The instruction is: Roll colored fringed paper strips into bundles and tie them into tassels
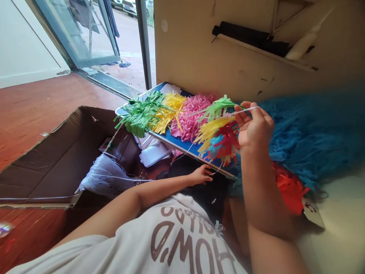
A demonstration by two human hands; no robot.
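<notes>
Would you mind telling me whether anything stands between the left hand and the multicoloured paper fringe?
Only the white edge of the blue board lies between the left hand and the multicoloured paper fringe in this view.

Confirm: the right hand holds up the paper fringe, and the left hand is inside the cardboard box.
The left hand is not in the cardboard box: the head view shows it by the blue board. The right hand does hold the paper fringe.
</notes>
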